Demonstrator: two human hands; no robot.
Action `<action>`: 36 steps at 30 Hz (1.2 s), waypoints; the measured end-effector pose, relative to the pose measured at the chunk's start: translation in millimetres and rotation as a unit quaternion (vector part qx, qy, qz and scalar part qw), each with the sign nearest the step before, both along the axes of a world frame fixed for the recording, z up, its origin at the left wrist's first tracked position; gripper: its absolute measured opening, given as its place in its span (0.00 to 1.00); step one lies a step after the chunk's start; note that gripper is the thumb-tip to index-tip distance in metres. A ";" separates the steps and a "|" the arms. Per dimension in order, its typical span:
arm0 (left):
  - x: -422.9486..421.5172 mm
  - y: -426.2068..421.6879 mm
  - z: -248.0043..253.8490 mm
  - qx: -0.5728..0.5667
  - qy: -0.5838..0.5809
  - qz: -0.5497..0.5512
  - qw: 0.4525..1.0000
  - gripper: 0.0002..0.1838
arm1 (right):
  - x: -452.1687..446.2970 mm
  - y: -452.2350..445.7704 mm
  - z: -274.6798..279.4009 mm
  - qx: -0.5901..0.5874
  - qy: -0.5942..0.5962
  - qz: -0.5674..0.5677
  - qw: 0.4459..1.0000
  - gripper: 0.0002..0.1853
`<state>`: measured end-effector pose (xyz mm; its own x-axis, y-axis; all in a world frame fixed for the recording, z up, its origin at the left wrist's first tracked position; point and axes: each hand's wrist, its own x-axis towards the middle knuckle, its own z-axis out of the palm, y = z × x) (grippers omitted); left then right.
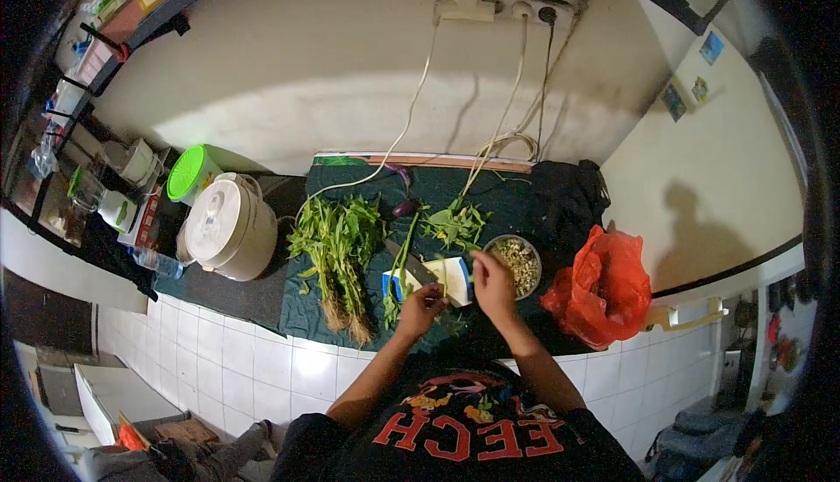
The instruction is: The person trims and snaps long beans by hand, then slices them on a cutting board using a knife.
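My left hand (423,309) is over the near edge of a white cutting board (451,274) with blue ends, its fingers pinched together. What they hold is too small to make out. My right hand (494,288) is at the board's right end, beside a bowl of chopped pieces (525,259). Its fingers are curled, and whatever is in them is hidden. A knife (418,269) lies slantwise across the board near my left fingers. Green stems (401,263) cross the board's left side. Leafy greens (455,226) lie just beyond it.
Rooted leafy bunches (341,254) lie on the dark green cloth (306,307) at left. Two purple eggplants (404,208) lie at the back. A white rice cooker (232,227) stands at far left, a red plastic bag (604,289) at right. Cords (420,101) hang from wall sockets.
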<state>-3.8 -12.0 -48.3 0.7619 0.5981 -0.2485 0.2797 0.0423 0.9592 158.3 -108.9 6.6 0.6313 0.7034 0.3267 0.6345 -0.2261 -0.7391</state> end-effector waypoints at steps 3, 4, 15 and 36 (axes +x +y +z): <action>-0.3 4.9 -7.2 -0.099 -0.041 0.032 0.994 0.13 | 7.2 10.7 77.6 0.113 -0.027 -0.064 0.991 0.07; -1.1 6.3 -7.3 -0.136 -0.061 0.054 0.987 0.11 | 12.9 14.6 92.7 0.142 -0.075 -0.073 0.984 0.07; -16.5 27.0 1.1 -0.172 -0.098 0.126 0.972 0.10 | 42.6 49.3 -47.5 -0.083 0.082 -0.001 0.993 0.20; 9.6 21.7 26.2 -0.112 -0.050 0.101 0.987 0.10 | -19.5 10.3 -12.6 -0.085 0.232 0.110 0.963 0.08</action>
<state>5.8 9.7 -22.1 0.6599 0.6791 -0.3215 0.1481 0.3020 0.9417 138.8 -98.6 -5.9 0.5113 0.8550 -0.0864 0.2910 -0.2669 -0.9188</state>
